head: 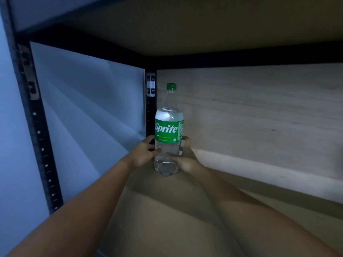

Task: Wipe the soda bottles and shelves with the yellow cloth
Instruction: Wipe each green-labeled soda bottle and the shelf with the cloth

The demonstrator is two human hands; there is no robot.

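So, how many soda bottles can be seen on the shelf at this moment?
1. The Sprite bottle stands upright near the back left corner of the shelf, held low between the left hand and right hand. Others may be outside the view.

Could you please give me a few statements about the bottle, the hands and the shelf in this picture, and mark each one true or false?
1. The clear plastic Sprite bottle with a green label stands upright on the brown shelf board. True.
2. Its green screw cap is off. False: the cap sits on the neck.
3. Both the left hand and the right hand hold the bottle's lower part. True.
4. A yellow cloth is pressed against the bottle. False: no cloth is in view.
5. The bottle stands near the black metal corner post. True.
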